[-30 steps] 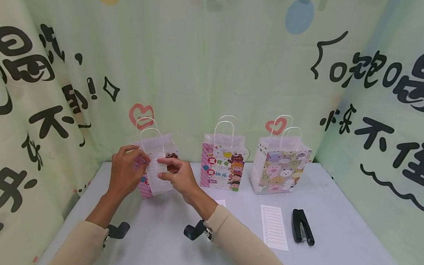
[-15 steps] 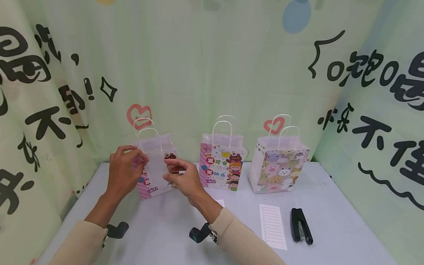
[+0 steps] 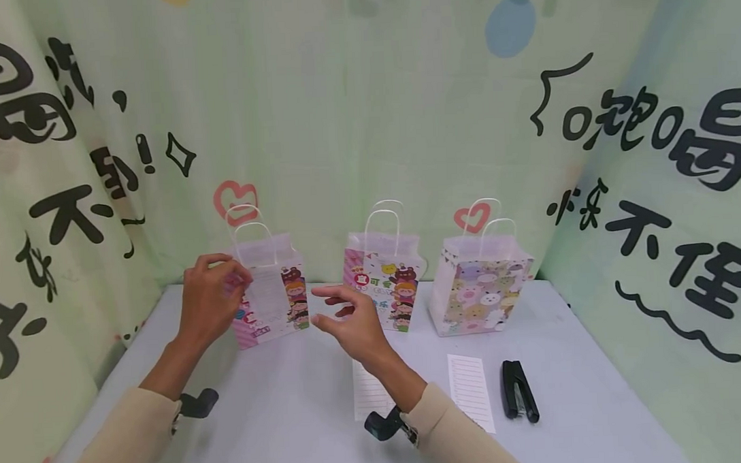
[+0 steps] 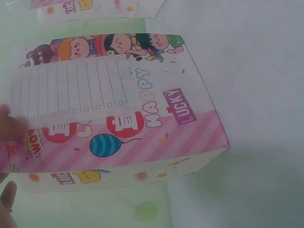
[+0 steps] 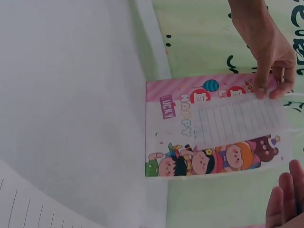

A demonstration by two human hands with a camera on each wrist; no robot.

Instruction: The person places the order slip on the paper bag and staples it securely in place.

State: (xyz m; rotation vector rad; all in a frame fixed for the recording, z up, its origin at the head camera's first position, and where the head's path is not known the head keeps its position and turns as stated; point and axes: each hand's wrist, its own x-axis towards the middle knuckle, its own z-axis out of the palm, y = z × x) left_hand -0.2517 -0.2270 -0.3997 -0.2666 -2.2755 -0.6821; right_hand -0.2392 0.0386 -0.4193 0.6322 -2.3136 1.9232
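At the left of the table, a pink and white cartoon gift bag (image 3: 251, 334) stands upright with two white handles. A lined paper slip (image 4: 71, 90) with small checkboxes lies flat against its front, near the top. With thumb and fingers my left hand (image 3: 213, 298) pinches the slip at the bag's upper left edge; the right wrist view shows this left hand (image 5: 270, 61) too. My right hand (image 3: 352, 324) is apart from the bag, in front of the middle gift bag (image 3: 409, 284), fingers loosely bent and holding nothing.
A third gift bag (image 3: 479, 292) with animal faces stands at the right. On the table lie a lined slip (image 3: 470, 391), another slip (image 3: 368, 391) partly under the right forearm, and a black stapler (image 3: 519, 390). A printed curtain (image 3: 305, 125) hangs behind.
My right hand has left the slip's right side and moved right, away from the left bag. The left hand keeps its pinch. The view has turned slightly right.
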